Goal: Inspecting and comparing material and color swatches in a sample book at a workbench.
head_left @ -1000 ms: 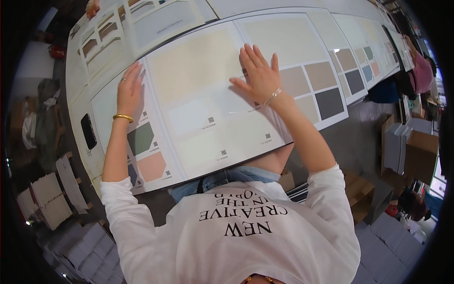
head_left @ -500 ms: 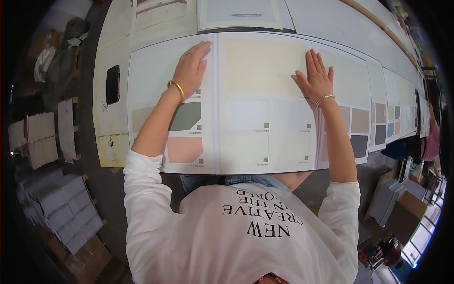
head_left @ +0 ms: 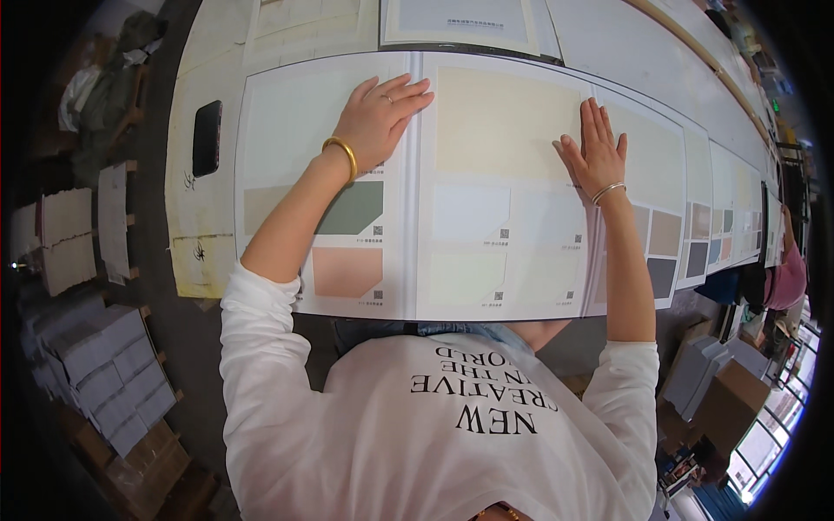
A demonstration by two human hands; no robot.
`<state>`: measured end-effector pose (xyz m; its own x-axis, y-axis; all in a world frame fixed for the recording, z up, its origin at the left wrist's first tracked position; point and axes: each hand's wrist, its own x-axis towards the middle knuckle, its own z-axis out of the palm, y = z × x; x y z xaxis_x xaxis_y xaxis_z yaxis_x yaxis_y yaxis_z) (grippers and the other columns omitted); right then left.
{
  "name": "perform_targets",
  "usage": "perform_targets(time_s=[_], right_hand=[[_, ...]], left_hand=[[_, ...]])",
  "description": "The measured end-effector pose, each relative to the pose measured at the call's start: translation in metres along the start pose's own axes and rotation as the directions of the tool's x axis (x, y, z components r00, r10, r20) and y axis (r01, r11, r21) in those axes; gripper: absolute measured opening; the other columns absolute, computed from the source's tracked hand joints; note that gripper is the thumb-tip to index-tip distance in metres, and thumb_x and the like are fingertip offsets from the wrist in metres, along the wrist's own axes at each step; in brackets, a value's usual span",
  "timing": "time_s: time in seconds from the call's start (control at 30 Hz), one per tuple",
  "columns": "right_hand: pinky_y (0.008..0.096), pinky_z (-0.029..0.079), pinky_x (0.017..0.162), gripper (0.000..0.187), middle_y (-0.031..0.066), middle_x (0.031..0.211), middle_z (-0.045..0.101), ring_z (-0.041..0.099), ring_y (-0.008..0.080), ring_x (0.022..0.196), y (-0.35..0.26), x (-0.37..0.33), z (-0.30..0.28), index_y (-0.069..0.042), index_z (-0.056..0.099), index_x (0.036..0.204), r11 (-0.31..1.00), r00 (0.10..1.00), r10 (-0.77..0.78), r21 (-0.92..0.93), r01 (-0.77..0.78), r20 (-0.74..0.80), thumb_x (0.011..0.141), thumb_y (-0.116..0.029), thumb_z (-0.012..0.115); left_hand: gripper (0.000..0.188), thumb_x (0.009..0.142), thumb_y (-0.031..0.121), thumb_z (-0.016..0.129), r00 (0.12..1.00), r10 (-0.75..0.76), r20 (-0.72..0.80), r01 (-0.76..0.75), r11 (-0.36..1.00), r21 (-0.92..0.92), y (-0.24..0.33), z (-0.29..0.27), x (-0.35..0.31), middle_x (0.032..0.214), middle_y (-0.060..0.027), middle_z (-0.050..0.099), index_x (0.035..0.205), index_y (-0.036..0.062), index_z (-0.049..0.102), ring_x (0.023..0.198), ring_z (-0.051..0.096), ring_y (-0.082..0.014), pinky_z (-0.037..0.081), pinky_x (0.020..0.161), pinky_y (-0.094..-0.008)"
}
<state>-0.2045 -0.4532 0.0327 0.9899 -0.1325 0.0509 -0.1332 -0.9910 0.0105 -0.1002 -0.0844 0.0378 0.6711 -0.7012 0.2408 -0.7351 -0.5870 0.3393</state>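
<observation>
A wide colour sample folder [head_left: 473, 260] lies unfolded in front of me, its panels printed with colour blocks and small square codes. My left hand [head_left: 373, 122], with a gold bangle at its wrist, rests on the left panel, fingers stretched out and their tips over the fold [head_left: 415, 113]. Below that wrist show a dark green block [head_left: 354, 208] and a salmon block [head_left: 347, 271]. On the right fold lies my right hand [head_left: 598, 152], flat and pointing away from me, beside the large cream block [head_left: 504, 113]. Neither hand holds anything.
A black phone [head_left: 207, 139] lies on the table's left end. Beyond the folder is another pale board [head_left: 460, 22]. More sample folders [head_left: 725, 204] line the table to the right, where a person in pink [head_left: 786, 278] stands. Stacked white paper [head_left: 117, 373] sits on the floor at left.
My left hand has slid right, its fingertips now across the left fold, with the fingers more spread. The right hand has shifted slightly right and nearer. The whole view has turned a little.
</observation>
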Motion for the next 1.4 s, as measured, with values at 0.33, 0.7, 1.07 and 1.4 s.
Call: perform_targets(time_s=[0.33,0.7,1.07,1.4], right_hand=[[0.0593,0.009,0.117,0.085,0.0021,0.164,0.019,0.014,0.0215,0.151,0.008,0.006,0.006,-0.015,0.02,0.157,0.994,0.991,-0.028,0.103,0.042,-0.129,0.093,-0.066,0.042],[0.064,0.011,0.115,0.071,0.0024,0.156,0.036,0.032,0.0194,0.145,-0.157,-0.188,-0.066,-0.015,0.039,0.149,0.726,0.757,-0.648,0.368,0.581,0.082,0.087,-0.039,0.063],[0.0576,0.004,0.119,0.066,0.0008,0.154,0.04,0.035,0.0155,0.144,-0.168,-0.209,-0.048,-0.013,0.044,0.146,0.67,0.728,-0.684,0.431,0.604,0.042,0.089,-0.04,0.061],[0.058,0.006,0.118,0.078,0.0102,0.161,0.024,0.023,0.0264,0.149,-0.157,-0.191,-0.06,-0.007,0.029,0.152,0.696,0.803,-0.592,0.541,0.472,0.062,0.091,-0.048,0.056]], left_hand=[[0.04,0.098,0.011,0.046,0.996,0.073,-0.051,-0.071,0.997,0.042,-0.012,0.01,0.003,0.145,0.005,0.051,0.135,0.0204,0.057,0.137,0.044,-0.018,0.025,0.116,-0.0392],[0.041,0.095,0.018,0.046,0.999,0.003,0.038,0.0,0.997,-0.081,-0.001,0.003,0.005,0.144,-0.0096,0.051,0.134,0.0099,0.056,0.138,0.041,-0.0264,0.027,0.113,-0.0489],[0.032,0.097,0.02,0.052,0.844,0.294,-0.448,-0.37,0.925,-0.09,-0.021,0.023,0.002,0.126,-0.0112,0.065,0.124,0.0075,0.065,0.121,0.058,-0.025,0.041,0.102,-0.0426],[0.037,0.097,0.021,0.051,0.999,0.044,0.01,-0.044,0.999,0.025,-0.011,0.008,0.004,0.145,-0.0014,0.051,0.133,0.0166,0.056,0.138,0.041,-0.022,0.026,0.116,-0.0417]])
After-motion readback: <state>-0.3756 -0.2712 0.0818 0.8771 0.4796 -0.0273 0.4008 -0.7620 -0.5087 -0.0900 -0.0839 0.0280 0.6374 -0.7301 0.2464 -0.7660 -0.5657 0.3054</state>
